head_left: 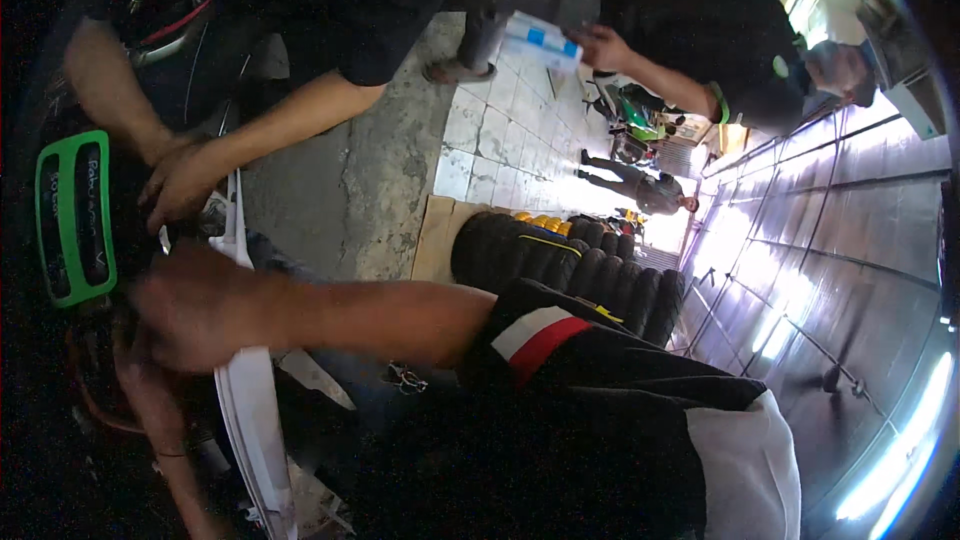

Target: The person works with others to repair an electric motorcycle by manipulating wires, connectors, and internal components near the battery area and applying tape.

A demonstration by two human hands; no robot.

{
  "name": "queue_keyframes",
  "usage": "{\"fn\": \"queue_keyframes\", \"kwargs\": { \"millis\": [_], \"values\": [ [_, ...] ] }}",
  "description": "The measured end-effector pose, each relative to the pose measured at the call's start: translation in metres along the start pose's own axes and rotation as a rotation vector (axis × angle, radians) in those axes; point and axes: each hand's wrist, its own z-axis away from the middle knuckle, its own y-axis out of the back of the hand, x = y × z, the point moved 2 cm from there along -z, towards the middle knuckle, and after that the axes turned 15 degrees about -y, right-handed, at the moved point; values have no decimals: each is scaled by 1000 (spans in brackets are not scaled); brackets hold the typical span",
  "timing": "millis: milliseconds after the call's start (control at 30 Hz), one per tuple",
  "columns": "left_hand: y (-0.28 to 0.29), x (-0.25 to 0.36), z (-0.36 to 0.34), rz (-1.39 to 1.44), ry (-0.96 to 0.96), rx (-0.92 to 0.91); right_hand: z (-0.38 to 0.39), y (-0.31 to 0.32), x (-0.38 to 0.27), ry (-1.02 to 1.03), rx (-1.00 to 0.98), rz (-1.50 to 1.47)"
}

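My right hand point(205, 305) is smeared by motion beside a long white curved panel point(255, 430), its forearm crossing over it. My left hand point(145, 365) is partly hidden behind the right one; its forearm, with a thin dark band at the wrist, rises from the lower edge. What the fingers of either hand hold, if anything, I cannot make out. Just left of my hands is a bright green frame point(108, 220) around dark panes with handwriting. Above my hands, a co-worker's two hands point(185, 185) meet at the panel's upper end.
The surroundings appear turned sideways. Black tyres point(570, 270) stand in rows beyond my right arm. At the top, another person point(680, 30) holds a white and blue box point(540, 40). Someone stands farther back point(640, 188) near parked motorcycles point(640, 120). Dark bodywork point(170, 25) fills the upper left.
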Motion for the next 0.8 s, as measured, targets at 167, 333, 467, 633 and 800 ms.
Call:
{"fn": "queue_keyframes", "kwargs": {
  "millis": [167,333,467,633,800],
  "values": [
    [24,28,-14,-9,-30,84,-58,-5,58,-60,-38,-65],
    [11,26,-25,-28,49,45,-121,-48,125,361,-57,474],
    [-8,-5,6,-92,60,101,-41,-6,41,-146,-65,-61],
    [-14,-13,2,-48,-11,98,-7,-8,17,-106,89,-189],
    [-3,4,-7,-36,-48,111,-22,6,17,-173,71,-107]
  ]
}}
